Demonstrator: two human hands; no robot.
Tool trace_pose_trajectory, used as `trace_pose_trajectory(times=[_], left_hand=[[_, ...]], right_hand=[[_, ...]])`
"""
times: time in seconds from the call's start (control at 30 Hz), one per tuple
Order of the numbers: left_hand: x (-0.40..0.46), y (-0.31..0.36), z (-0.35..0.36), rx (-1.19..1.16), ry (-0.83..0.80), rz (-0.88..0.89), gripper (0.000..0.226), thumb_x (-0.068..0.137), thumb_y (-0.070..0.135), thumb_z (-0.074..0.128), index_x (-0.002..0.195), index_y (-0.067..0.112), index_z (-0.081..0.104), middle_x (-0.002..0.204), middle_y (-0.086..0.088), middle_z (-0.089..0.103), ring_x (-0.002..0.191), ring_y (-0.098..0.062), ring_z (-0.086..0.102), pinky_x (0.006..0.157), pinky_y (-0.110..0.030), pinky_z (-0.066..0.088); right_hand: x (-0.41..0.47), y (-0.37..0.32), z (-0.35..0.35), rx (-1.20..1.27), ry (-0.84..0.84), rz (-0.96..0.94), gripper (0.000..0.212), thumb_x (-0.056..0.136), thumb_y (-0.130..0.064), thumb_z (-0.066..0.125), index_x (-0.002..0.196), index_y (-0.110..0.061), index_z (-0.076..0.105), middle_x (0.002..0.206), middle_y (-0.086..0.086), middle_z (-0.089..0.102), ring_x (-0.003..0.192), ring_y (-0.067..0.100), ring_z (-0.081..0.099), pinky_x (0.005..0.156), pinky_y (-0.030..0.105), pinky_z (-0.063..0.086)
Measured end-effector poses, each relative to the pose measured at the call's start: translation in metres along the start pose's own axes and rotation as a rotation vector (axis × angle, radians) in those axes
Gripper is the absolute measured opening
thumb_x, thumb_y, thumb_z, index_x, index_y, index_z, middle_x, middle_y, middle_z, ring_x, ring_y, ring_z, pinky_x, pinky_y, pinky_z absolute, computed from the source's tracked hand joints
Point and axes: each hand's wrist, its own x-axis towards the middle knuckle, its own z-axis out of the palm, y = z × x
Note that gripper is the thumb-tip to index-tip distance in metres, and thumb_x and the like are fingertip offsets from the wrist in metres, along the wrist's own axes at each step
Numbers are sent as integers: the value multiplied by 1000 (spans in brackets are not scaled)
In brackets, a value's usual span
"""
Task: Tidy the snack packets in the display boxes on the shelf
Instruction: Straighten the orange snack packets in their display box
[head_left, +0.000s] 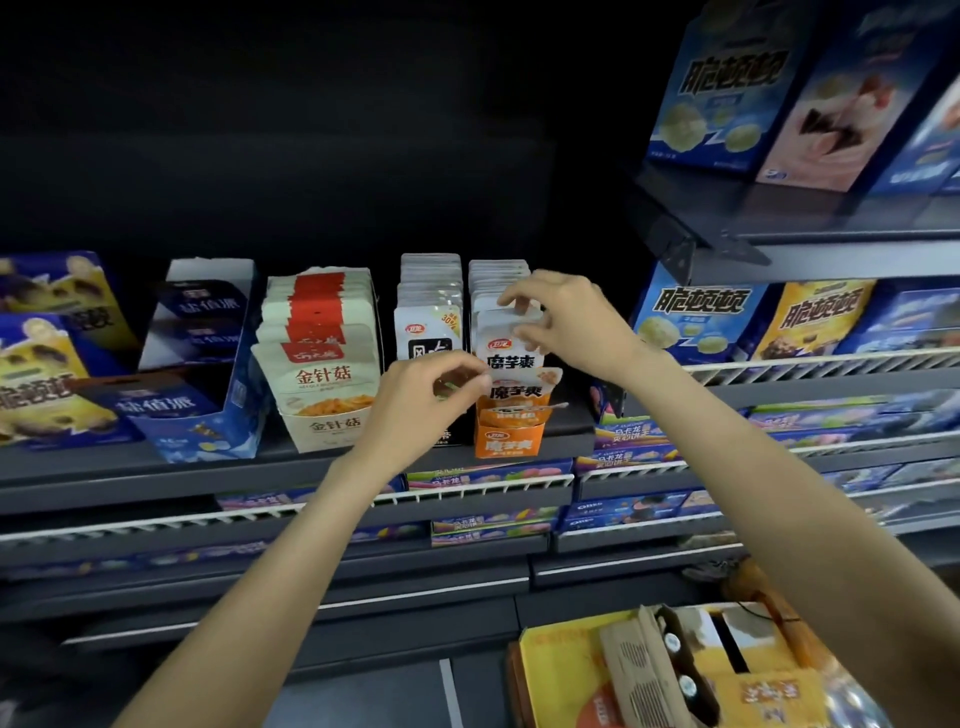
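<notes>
Snack packets (511, 358) half-straightened in the orange box (508, 441) on the shelf (156, 475).
Your right hand (563, 317) pinches a back packet; your left hand (431, 389) pinches the slumped front one. Next, stand it upright.

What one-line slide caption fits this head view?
Both hands, left and right, straighten white-and-orange snack packets in an orange display box on a shop shelf.
</notes>
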Motion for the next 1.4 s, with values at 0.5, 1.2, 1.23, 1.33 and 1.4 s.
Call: trace_pose_trajectory(times=[0.5, 1.2, 1.23, 1.33, 1.4], left_hand=[[26, -4, 10, -193, -39, -156, 21, 85, 23, 70, 103, 28, 60, 94, 21, 62, 83, 15, 58, 74, -4, 45], [-19, 24, -60, -397, 248, -43, 49, 91, -2, 55, 92, 43, 74, 97, 19, 72, 80, -5, 68, 66, -19, 55], [-22, 22, -62, -389, 222, -50, 50, 92, -2, 54, 92, 44, 74, 100, 19, 72, 83, -5, 67, 70, -21, 56], [-26, 20, -62, -376, 199, -95, 40, 91, 1, 58, 91, 37, 75, 98, 19, 72, 79, -7, 68, 72, -21, 55], [-28, 21, -59, -372, 228, -123, 33, 86, -1, 64, 90, 30, 73, 92, 21, 72, 80, -4, 68, 73, -16, 52]], right_hand=[[-23, -8, -23, -115, 216, 20, 12, 92, -22, 62, 101, -13, 62, 86, -5, 65, 68, 5, 59, 60, 20, 40], [-61, -15, -42, 964, 176, 334, 29, 97, -24, 40, 100, -17, 69, 100, -4, 73, 93, 12, 68, 69, 20, 53], [-61, -16, -39, 930, 189, 327, 23, 98, -24, 46, 99, -17, 68, 97, -5, 73, 90, 9, 68, 70, 19, 52], [-61, -22, -31, 776, 254, 249, 15, 90, -4, 61, 103, -12, 62, 95, -10, 68, 83, -3, 65, 72, 12, 49], [-61, -24, -26, 750, 290, 228, 21, 88, 2, 62, 106, -9, 60, 100, -8, 66, 81, -5, 64, 73, 11, 48]])
